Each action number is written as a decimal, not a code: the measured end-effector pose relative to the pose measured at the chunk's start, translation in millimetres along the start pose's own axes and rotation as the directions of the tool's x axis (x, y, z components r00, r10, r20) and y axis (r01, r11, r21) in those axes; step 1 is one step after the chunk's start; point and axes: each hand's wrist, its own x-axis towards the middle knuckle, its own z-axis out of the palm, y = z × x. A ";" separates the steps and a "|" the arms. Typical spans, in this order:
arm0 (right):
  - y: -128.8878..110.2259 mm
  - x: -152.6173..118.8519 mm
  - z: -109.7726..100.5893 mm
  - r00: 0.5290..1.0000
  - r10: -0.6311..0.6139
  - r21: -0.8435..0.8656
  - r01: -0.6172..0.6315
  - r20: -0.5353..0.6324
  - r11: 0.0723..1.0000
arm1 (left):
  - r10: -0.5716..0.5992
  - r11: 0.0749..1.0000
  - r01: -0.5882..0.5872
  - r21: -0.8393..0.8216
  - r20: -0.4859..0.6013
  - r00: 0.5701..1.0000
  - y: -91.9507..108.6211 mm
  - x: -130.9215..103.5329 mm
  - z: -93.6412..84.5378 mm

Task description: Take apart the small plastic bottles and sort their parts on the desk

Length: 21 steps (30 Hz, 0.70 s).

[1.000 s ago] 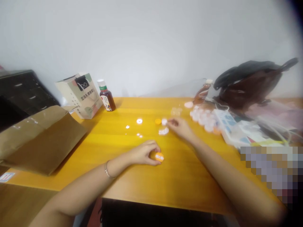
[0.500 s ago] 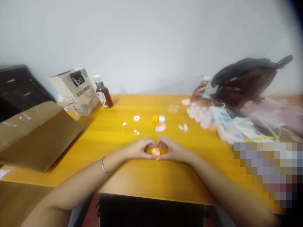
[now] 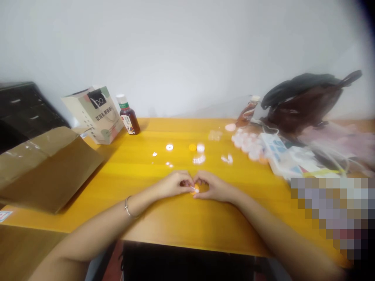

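Observation:
Just in front of me, my right hand (image 3: 213, 186) curls its thumb and fingers around the edge of a small orange round piece (image 3: 197, 187) with white on its face. My left hand (image 3: 175, 184) meets it from the other side, thumb and index finger pinched at the white part on that face. The fingertips hide much of both. Beyond my hands lie a yellow disc (image 3: 192, 147), a white disc (image 3: 200, 148), a white ring (image 3: 169, 147), a clear-and-white piece (image 3: 199, 159) and several smaller white bits (image 3: 169, 164).
At left stand a cardboard box (image 3: 55, 168), a paper bag (image 3: 102, 113) and a dark bottle (image 3: 129, 119). To the right are another bottle (image 3: 248, 111), a row of pale round pieces (image 3: 247, 144), a white-and-blue box (image 3: 275, 148) and a dark bag (image 3: 304, 99). A wall rises behind the table (image 3: 187, 226).
My left thumb and index finger have closed in onto the white part of the orange piece, narrowing the gap between them. The orange piece has shifted slightly right and tilted.

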 end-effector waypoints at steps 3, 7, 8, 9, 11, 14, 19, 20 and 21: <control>-2.0 0.8 0.7 1.000 0.005 0.003 -0.005 -0.011 1.000 | -0.031 0.995 0.032 0.099 -0.013 0.999 4.9 1.9 1.6; -4.3 2.1 1.3 1.000 0.007 0.011 -0.007 -0.001 1.000 | -0.029 0.973 0.033 0.228 -0.019 0.999 10.7 0.6 0.8; -4.5 2.3 1.4 1.000 0.007 0.010 -0.007 -0.001 1.000 | -0.023 0.968 0.027 0.251 -0.020 1.000 11.7 0.0 0.8; -4.6 2.4 1.6 1.000 0.007 0.008 -0.007 -0.004 1.000 | -0.016 0.962 0.021 0.274 -0.022 1.000 12.6 -0.7 0.8; -4.3 2.4 1.7 1.000 0.004 0.005 -0.004 -0.014 1.000 | -0.004 0.945 0.012 0.327 -0.025 1.000 14.7 -1.9 1.3; -3.6 2.1 1.5 1.000 0.002 0.018 -0.002 -0.014 1.000 | 0.016 0.907 -0.015 0.421 0.001 1.000 18.6 -3.5 2.8; -3.2 1.5 1.3 1.000 0.017 0.039 -0.017 -0.014 0.999 | 0.094 0.824 -0.116 0.554 0.067 0.993 22.0 -5.8 4.9; -3.3 1.3 1.3 1.000 0.019 0.043 -0.018 -0.015 0.999 | 0.113 0.818 -0.132 0.560 0.069 0.991 21.5 -6.1 3.6; -3.6 1.1 1.2 1.000 0.024 0.048 -0.023 -0.018 0.999 | 0.132 0.816 -0.145 0.560 0.064 0.989 20.5 -6.5 0.7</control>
